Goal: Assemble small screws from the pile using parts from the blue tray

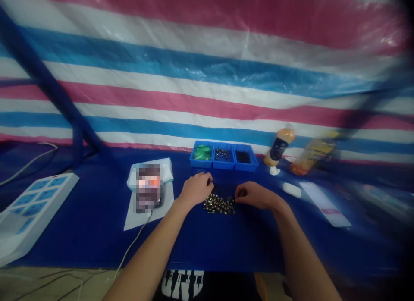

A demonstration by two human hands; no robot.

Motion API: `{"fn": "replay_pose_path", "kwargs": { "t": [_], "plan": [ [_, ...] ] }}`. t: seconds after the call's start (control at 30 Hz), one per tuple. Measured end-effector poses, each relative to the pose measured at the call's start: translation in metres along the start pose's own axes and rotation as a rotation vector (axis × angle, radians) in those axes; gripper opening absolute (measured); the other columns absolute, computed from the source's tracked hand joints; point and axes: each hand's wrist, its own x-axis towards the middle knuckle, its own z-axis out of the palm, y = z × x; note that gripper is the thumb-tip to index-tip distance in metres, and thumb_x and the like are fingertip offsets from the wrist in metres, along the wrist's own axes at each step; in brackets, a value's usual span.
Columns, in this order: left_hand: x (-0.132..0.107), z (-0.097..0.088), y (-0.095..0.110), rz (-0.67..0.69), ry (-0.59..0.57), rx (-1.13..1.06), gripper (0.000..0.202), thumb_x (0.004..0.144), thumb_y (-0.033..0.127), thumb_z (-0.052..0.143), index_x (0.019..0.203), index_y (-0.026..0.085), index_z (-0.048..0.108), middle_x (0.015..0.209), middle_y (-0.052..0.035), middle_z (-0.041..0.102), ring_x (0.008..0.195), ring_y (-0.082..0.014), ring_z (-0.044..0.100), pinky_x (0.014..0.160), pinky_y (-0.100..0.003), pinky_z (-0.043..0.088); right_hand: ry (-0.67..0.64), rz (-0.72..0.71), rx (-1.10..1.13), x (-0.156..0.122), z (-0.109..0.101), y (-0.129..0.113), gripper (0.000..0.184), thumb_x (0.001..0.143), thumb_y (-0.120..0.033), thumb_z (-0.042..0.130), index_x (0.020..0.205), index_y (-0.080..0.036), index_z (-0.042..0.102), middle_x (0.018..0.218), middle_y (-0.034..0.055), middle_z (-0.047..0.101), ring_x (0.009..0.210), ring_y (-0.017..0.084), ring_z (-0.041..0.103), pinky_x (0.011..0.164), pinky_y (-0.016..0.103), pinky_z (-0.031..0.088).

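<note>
Forearms (pixel 152 249) are stretched over the blue table (pixel 97 249), one from each side.
Three bins (pixel 223 164) are lined up beyond, seemingly for easy reach. The left hand (pixel 196 189) is curled at the upper left of the metal pile (pixel 218 204), a dark shape (pixel 209 181) seen by its fingertips; the right hand (pixel 257 195) is lowered to its right edge, fingertips drawn together. Whether anything is gripped by either cannot be told. The pile is kept between them, presumably so that it is reached by both.
</note>
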Motion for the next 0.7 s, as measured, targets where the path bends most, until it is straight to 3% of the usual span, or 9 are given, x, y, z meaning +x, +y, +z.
{"fn": "replay_pose_path", "kwargs": {
  "t": [0.13, 0.3, 0.5, 0.7],
  "plan": [
    [-0.001, -0.003, 0.003, -0.015, -0.022, 0.002, 0.022, 0.088, 0.034, 0.045, 0.100, 0.029, 0.063, 0.102, -0.0032, 0.066, 0.087, -0.0235, 0.063, 0.074, -0.035, 0.047, 0.047, -0.004, -0.029, -0.001, 0.001, 0.001, 0.015, 0.075, -0.026, 0.062, 0.087, -0.019, 0.069, 0.073, 0.0008, 0.070, 0.066, 0.015, 0.063, 0.057, 0.024, 0.043],
    [0.000, -0.003, 0.003, -0.021, -0.022, 0.005, 0.023, 0.088, 0.034, 0.046, 0.101, 0.028, 0.064, 0.103, -0.0040, 0.066, 0.088, -0.0240, 0.063, 0.074, -0.035, 0.047, 0.189, -0.027, -0.110, 0.001, 0.001, 0.003, 0.027, 0.079, -0.019, 0.054, 0.102, -0.020, 0.069, 0.079, 0.0014, 0.071, 0.070, 0.016, 0.064, 0.063, 0.025, 0.044],
    [0.000, -0.002, 0.001, -0.008, -0.007, 0.003, 0.022, 0.087, 0.035, 0.046, 0.099, 0.029, 0.063, 0.100, -0.0029, 0.066, 0.085, -0.0245, 0.063, 0.072, -0.036, 0.048, 0.487, -0.081, -0.284, 0.014, 0.003, 0.002, 0.029, 0.085, -0.020, 0.049, 0.099, -0.020, 0.074, 0.092, 0.0057, 0.071, 0.085, 0.018, 0.064, 0.078, 0.028, 0.044],
    [0.000, -0.003, 0.002, 0.001, 0.001, 0.005, 0.022, 0.088, 0.035, 0.045, 0.099, 0.029, 0.063, 0.100, -0.0031, 0.066, 0.085, -0.0248, 0.063, 0.072, -0.036, 0.048, 0.515, -0.071, -0.282, 0.024, 0.015, 0.000, 0.022, 0.082, -0.017, 0.053, 0.093, -0.020, 0.071, 0.086, 0.0040, 0.071, 0.080, 0.018, 0.064, 0.073, 0.027, 0.043]
  ]
}}
